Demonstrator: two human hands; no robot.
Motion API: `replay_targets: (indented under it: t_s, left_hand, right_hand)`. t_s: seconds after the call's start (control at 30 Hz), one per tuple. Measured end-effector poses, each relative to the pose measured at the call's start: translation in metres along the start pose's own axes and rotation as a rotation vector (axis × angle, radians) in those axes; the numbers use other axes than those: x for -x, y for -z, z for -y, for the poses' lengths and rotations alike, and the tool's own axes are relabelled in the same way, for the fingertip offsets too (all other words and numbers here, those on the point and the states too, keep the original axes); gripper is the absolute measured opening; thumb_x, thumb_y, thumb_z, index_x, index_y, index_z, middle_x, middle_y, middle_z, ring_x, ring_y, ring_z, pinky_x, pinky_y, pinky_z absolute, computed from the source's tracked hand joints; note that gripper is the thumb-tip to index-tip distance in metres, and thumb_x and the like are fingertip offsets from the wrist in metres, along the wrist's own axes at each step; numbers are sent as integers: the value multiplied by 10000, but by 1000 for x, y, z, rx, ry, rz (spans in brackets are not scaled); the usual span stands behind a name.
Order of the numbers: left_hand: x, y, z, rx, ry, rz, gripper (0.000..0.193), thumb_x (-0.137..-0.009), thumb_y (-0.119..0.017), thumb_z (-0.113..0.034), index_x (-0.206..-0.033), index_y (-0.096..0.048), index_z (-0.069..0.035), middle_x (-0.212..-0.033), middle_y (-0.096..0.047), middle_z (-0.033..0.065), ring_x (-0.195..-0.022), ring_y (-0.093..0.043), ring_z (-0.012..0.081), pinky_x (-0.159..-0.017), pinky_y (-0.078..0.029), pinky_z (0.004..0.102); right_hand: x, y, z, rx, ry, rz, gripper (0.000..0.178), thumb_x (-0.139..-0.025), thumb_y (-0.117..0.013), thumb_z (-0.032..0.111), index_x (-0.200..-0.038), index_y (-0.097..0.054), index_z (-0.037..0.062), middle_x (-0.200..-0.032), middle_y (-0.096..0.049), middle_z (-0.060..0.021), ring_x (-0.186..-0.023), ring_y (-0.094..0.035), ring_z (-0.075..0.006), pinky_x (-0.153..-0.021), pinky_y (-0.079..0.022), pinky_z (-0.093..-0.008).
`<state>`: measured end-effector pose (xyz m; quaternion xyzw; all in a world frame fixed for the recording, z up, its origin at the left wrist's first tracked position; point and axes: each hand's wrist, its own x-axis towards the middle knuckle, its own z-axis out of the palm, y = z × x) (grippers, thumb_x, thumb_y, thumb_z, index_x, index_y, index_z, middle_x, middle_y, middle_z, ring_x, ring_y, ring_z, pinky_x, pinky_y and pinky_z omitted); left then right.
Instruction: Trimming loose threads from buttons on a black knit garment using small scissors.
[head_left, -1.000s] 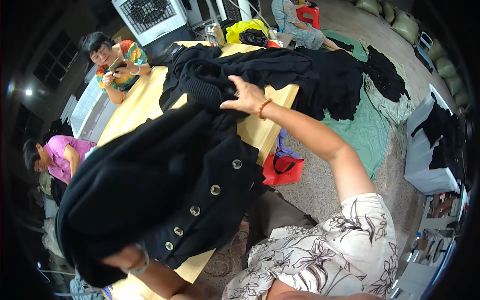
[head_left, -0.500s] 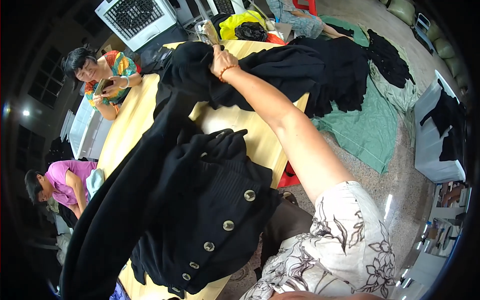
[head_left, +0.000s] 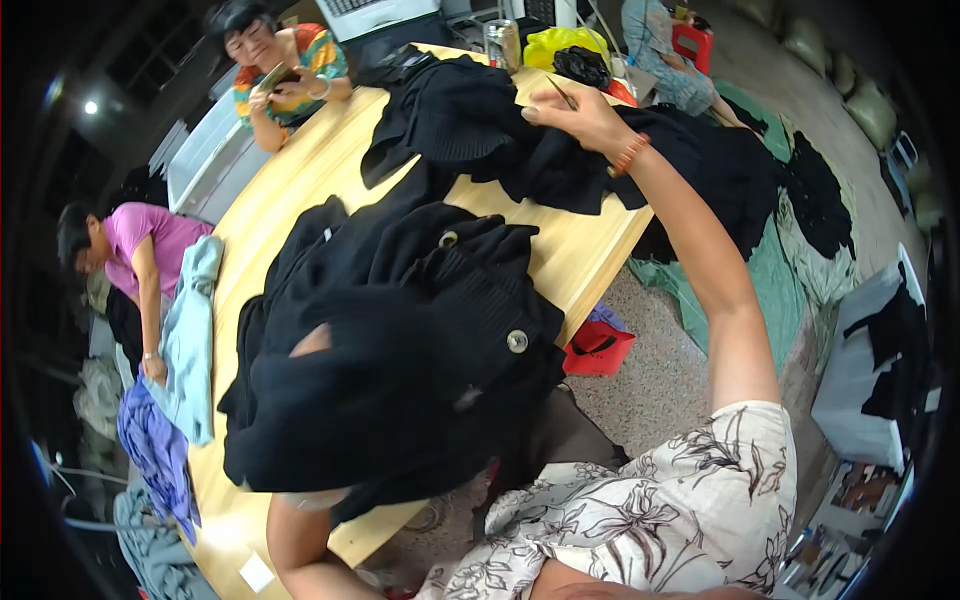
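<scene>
A black knitted cardigan [head_left: 400,380] with large buttons lies bunched over the near part of the table. My left hand [head_left: 312,341] is mostly covered by it; only a small patch of skin shows, blurred, and its fingers are hidden. The left forearm comes out from under the cloth at the lower edge. Above the table's far right part is my right hand [head_left: 582,118], closed on a small thin tool [head_left: 563,93] whose exact kind I cannot make out. Beneath and left of that hand lie more black knit garments [head_left: 455,115].
The wooden table [head_left: 270,210] carries a glass jar [head_left: 502,45] at its far end. Beyond the left edge, one person [head_left: 290,70] holds a phone and another [head_left: 150,240] handles a light blue garment [head_left: 192,330]. A red bag [head_left: 600,348] sits on the floor by the right edge.
My right hand has lifted off the far black garment and moved right, with a thin tool now showing in it. The cardigan has been gathered up, and my left forearm has come into view beneath it.
</scene>
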<state>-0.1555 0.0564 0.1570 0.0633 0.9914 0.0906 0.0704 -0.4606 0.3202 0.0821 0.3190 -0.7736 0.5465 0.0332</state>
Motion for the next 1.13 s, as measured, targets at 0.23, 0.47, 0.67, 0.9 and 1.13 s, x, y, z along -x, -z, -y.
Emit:
replay_targets:
  t_s: [0.23, 0.47, 0.67, 0.9, 1.13]
  left_hand:
    - [5, -67, -88, -1, -329, -210, 367, -700, -756, -86, -1030, -599, -45, -871, -690, 119, -776, -690, 299, -737, -456, 409]
    - [50, -72, -72, 136, -239, -203, 453, -712, -809, -110, -1132, -642, -79, -994, -696, 98, -928, -674, 293, -834, -452, 398]
    - [116, -72, 6, 185, 134, -405, 490, -652, -787, 61, -1105, -677, -88, -1050, -716, 140, -950, -682, 369, -845, -547, 431]
    - [112, 4, 100, -102, 172, -918, 347, -799, -684, 34, -1131, -677, -68, -951, -718, 200, -932, -711, 399, -805, -544, 415]
    - [39, 164, 212, -190, -76, -1117, 382, -823, -678, -42, -1196, -741, -99, -1095, -734, 216, -1016, -739, 297, -870, -562, 351]
  right_hand:
    - [190, -33, 139, -272, 105, 638, 908, -680, -947, 235, -1456, -522, 29, -1332, -670, -102, -1137, -672, -189, -932, -520, -332]
    - [247, -47, 107, 20, 21, 310, 302, -771, -759, 43, -1068, -710, 22, -853, -648, -116, -755, -657, -240, -696, -500, -326]
    - [244, -14, 135, 76, 65, -31, 319, -844, -628, -99, -1142, -672, 6, -919, -685, -48, -829, -635, -77, -726, -506, -235]
    - [174, 18, 155, 394, 436, -345, 260, -913, -689, 56, -1169, -660, 22, -997, -751, -164, -931, -757, -270, -776, -557, -331]
    - [114, 41, 193, 558, 432, -507, 231, -859, -736, 86, -1061, -650, 13, -869, -706, -193, -788, -720, -283, -686, -533, -355]
